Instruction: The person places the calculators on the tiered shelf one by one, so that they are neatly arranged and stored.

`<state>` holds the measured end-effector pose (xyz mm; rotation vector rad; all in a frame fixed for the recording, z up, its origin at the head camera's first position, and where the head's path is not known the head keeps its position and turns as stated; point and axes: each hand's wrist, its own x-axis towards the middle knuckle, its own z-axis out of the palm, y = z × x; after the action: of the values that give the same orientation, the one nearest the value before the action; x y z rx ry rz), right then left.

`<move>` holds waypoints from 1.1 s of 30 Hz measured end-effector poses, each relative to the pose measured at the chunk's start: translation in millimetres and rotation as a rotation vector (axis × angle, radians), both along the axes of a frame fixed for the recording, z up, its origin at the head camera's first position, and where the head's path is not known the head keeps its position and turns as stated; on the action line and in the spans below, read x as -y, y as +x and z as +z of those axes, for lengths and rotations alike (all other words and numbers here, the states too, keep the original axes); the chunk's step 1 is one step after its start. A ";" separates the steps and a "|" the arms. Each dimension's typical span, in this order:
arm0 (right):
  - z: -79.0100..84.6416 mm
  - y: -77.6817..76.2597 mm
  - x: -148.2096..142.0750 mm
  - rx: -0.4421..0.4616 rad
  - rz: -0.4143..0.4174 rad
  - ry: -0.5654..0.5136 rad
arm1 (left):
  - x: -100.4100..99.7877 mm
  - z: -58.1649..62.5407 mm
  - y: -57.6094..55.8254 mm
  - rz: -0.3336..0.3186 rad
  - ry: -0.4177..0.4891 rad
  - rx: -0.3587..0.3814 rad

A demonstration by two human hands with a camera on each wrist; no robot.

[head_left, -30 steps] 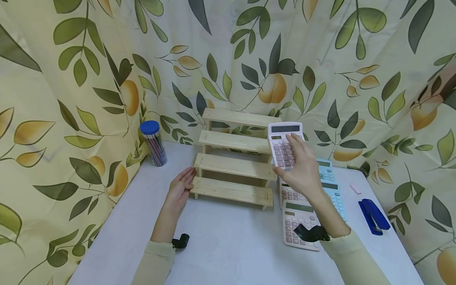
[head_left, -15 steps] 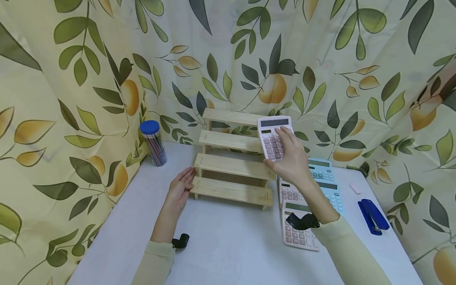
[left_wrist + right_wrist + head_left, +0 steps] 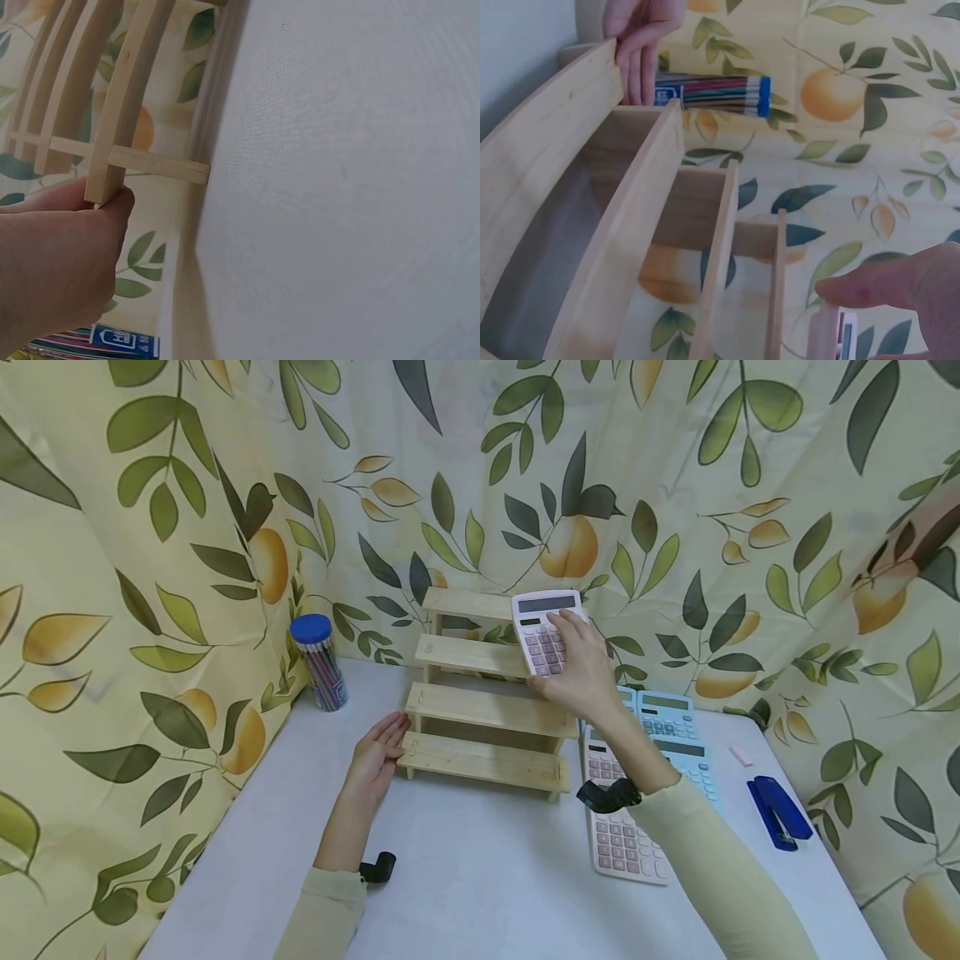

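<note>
My right hand (image 3: 577, 668) grips a pale pink calculator (image 3: 534, 628), thumb at its lower edge and fingers over its keys. It hangs in front of the upper steps of a four-tier wooden stand (image 3: 491, 707), screen end upward. In the right wrist view, the calculator (image 3: 823, 330) appears edge-on below my thumb; much of it lies out of frame. My left hand (image 3: 377, 753) holds the left end of the stand's lowest board, as the left wrist view shows with thumb and fingers (image 3: 60, 196) at either side of the board end (image 3: 105, 184).
Right of the stand lie pink calculators (image 3: 626, 847) and blue calculators (image 3: 666, 714), partly behind my right arm. A blue stapler (image 3: 780, 812) and a small pink eraser-like piece (image 3: 741, 756) lie farther right. A blue-lidded tub of pencils (image 3: 321, 664) stands at the left, near the patterned curtain.
My right hand has carried the pink calculator leftward and slightly upward, from the stand's right end to in front of its upper steps. The left hand stays at the stand's left end.
</note>
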<state>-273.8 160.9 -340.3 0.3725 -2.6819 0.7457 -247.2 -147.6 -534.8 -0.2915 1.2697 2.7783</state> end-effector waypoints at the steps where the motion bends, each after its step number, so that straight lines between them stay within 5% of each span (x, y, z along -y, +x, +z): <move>1: 0.2 -1.7 2.2 0.002 0.001 0.000 | 0.1 0.6 0.2 -0.002 -0.001 -0.002; 33: 13.3 -56.1 77.8 0.109 -0.077 0.025 | -2.2 1.1 -0.7 0.003 0.000 -0.009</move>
<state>-329.9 83.1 -327.0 0.2398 -2.7917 0.7308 -247.9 -145.3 -533.8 -0.2814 1.2728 2.7850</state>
